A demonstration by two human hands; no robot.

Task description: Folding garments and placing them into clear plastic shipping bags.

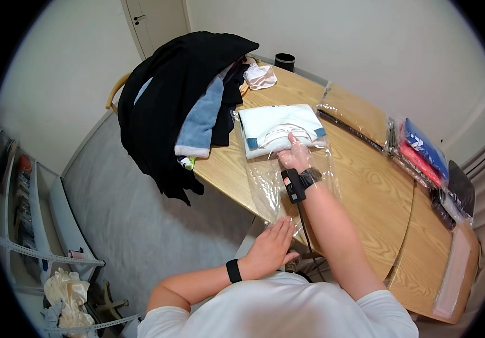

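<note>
A folded white shirt point(282, 121) with blue-green patches lies on the table, inside or partly inside a clear plastic bag point(265, 186). My right hand point(296, 155) reaches in over the bag's near part and grips the shirt's near edge. Its thumb rests on top by the collar, and its other fingers are partly hidden beneath the fold. At the table's near edge, my left hand point(273, 242) touches the bag's near end, fingers stretched out and thumb apart. Whether the bag's film covers my right hand is hard to see.
A large heap of clothes point(166, 107), mostly black, overhangs the table's left side. Flat bagged packages point(358, 115) and blue and red bagged garments point(423, 149) lie to the right. A dark bin point(285, 61) stands beyond. A cable point(304, 225) hangs from my right wrist device point(294, 186).
</note>
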